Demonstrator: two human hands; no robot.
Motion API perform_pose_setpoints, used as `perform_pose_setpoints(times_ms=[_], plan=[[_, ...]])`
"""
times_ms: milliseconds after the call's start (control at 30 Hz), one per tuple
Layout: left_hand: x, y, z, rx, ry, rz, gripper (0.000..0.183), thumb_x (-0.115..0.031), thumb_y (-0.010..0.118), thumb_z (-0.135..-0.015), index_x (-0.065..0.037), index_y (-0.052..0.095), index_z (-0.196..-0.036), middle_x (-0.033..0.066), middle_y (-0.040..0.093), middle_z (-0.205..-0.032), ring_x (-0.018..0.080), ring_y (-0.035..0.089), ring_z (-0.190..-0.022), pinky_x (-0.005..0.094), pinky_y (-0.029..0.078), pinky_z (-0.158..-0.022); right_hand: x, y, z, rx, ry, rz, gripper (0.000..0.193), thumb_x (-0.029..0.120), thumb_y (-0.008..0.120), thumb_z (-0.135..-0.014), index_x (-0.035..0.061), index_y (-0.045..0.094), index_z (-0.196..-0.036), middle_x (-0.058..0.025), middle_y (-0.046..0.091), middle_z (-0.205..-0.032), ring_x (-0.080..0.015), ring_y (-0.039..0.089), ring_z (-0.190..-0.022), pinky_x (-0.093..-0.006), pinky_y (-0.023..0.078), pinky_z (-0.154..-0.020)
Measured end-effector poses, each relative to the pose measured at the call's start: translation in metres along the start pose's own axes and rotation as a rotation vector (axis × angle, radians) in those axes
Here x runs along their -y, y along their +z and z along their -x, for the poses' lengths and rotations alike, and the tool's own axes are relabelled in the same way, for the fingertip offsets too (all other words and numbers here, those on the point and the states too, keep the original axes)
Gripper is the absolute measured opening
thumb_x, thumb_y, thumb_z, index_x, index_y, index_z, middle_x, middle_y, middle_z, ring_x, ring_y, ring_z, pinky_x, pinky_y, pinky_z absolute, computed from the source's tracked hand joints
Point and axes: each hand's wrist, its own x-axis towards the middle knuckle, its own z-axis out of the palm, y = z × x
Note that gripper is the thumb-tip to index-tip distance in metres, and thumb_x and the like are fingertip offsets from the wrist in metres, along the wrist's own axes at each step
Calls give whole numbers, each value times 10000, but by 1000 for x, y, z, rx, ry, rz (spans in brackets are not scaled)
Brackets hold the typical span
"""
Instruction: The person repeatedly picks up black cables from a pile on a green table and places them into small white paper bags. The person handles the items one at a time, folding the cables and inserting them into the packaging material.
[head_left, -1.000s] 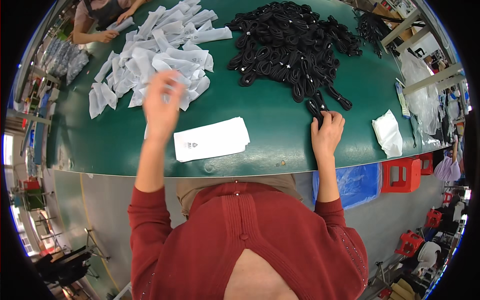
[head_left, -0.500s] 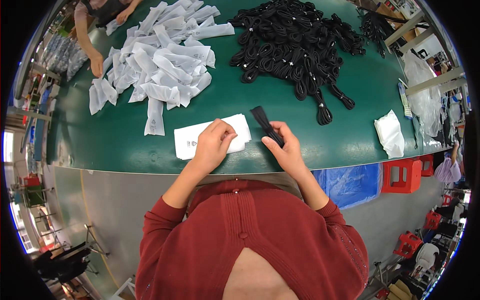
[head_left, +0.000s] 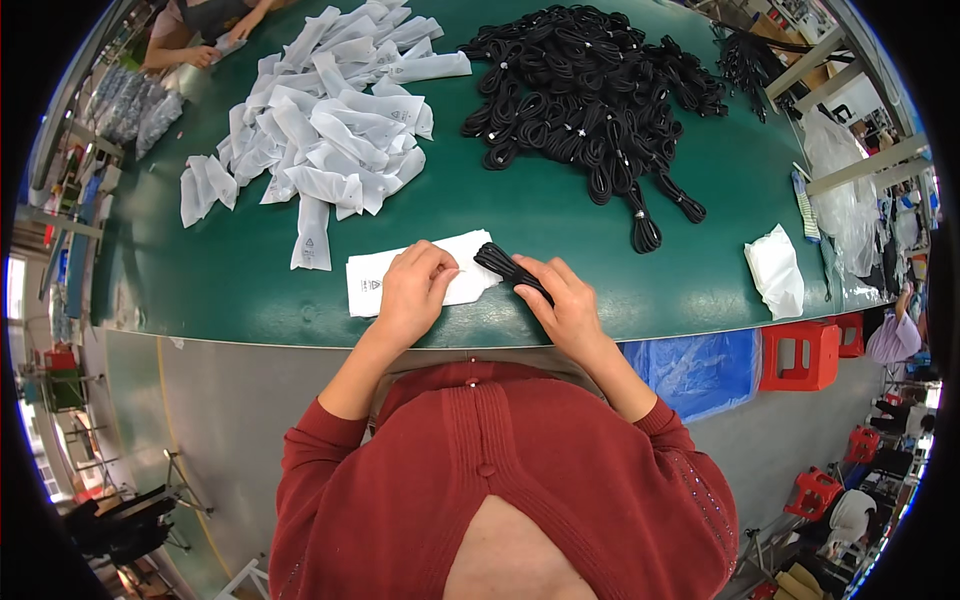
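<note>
A short stack of flat white bags (head_left: 366, 268) lies at the table's near edge. My left hand (head_left: 410, 292) rests over its middle, thumb and fingers pinched on the top bag near its right end. My right hand (head_left: 566, 308) grips a coiled black cable (head_left: 503, 266), whose far end points up and left, at the right end of the bags. Whether the cable's tip touches the bag I cannot tell.
Filled whitish bags (head_left: 330, 130) are heaped at far left, tied black cables (head_left: 580, 90) at far centre. Another white packet (head_left: 775, 272) lies to the right. A co-worker's hands (head_left: 215, 50) hold a bag at far left. Below the table stand a blue-lined bin (head_left: 695, 370) and red stool (head_left: 800, 357).
My right hand has brought the cable leftward and turned it, so its end meets the bags' right edge. My left hand shifted slightly left. The co-worker's hand withdrew from the heap.
</note>
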Motion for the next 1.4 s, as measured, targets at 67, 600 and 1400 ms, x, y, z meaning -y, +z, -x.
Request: perform_pose_setpoints(times_ms=[67, 600, 1400], plan=[[0, -3, 0, 5, -55, 91, 71, -44, 681, -818, -38, 617, -846, 80, 591, -818, 249, 587, -746, 360, 457, -662, -1, 2, -1, 8, -45, 21, 342, 194, 715, -862, 86, 658, -1182, -92, 566, -822, -267, 594, -647, -386, 489, -566], [-1, -1, 3, 22, -120, 79, 76, -60, 695, -811, -37, 632, -847, 75, 624, -799, 224, 600, -699, 362, 455, -705, 4, 4, -4, 24, -66, 1, 359, 111, 727, -840, 67, 659, -1189, -101, 586, -849, -257, 590, -678, -371, 495, -604], [-35, -32, -30, 66, 56, 309, 99, -87, 684, -850, -31, 604, -862, 82, 594, -1017, 199, 550, -957, 327, 432, -866, 20, 16, -24, -75, -65, -594, 359, -4, 703, -851, 2, 560, -1180, -131, 503, -1154, -165, 558, -959, -270, 487, -784]])
